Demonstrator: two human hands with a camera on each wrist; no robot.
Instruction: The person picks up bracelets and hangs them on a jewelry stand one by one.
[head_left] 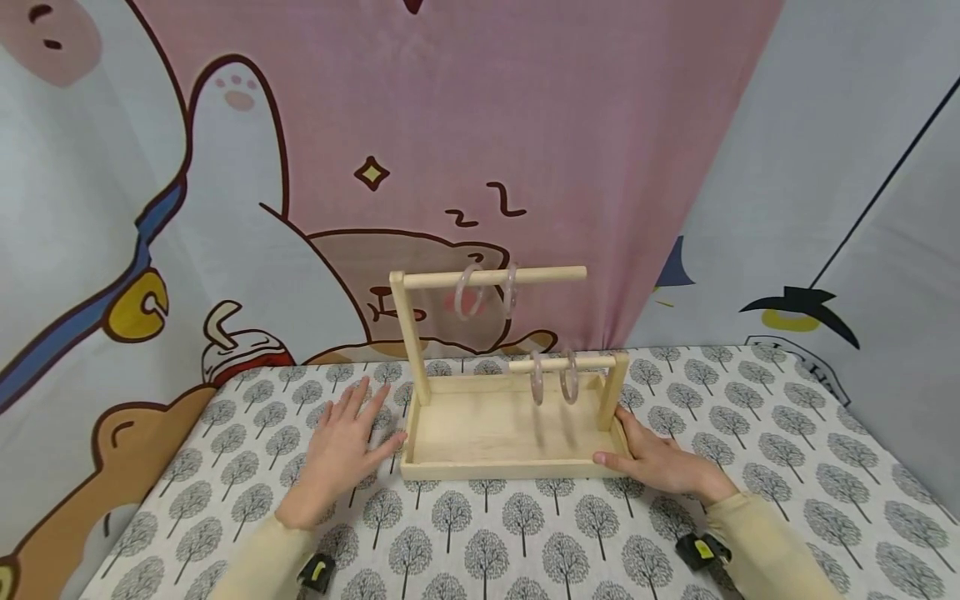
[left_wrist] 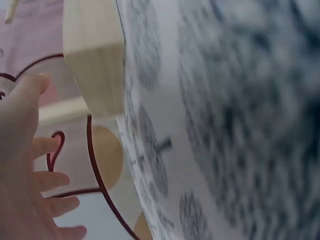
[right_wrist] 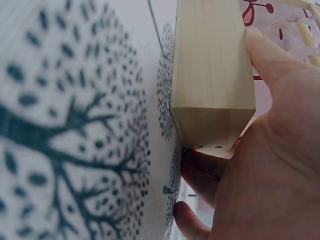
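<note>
A pale wooden jewellery stand [head_left: 495, 472], with a shallow tray base, stands on the cloth in the head view. Two pinkish translucent bangles [head_left: 458, 297] hang from its tall upper bar [head_left: 551, 275], and two more bangles [head_left: 536, 390] from the short lower bar [head_left: 596, 362]. My right hand [head_left: 660, 462] grips the tray's right end, thumb over the front corner and fingers along the side. In the right wrist view those fingers [right_wrist: 200, 180] curl around the end of the wood. My left hand [head_left: 341, 450] has its fingers spread beside the tray's left end, thumb tip right at the edge.
A white cloth [head_left: 483, 554] printed with grey trees covers the table. Behind it hangs a pink and white cartoon curtain [head_left: 450, 108], close to the table's far edge. Dark wrist straps with yellow marks [head_left: 702, 550] show below both sleeves.
</note>
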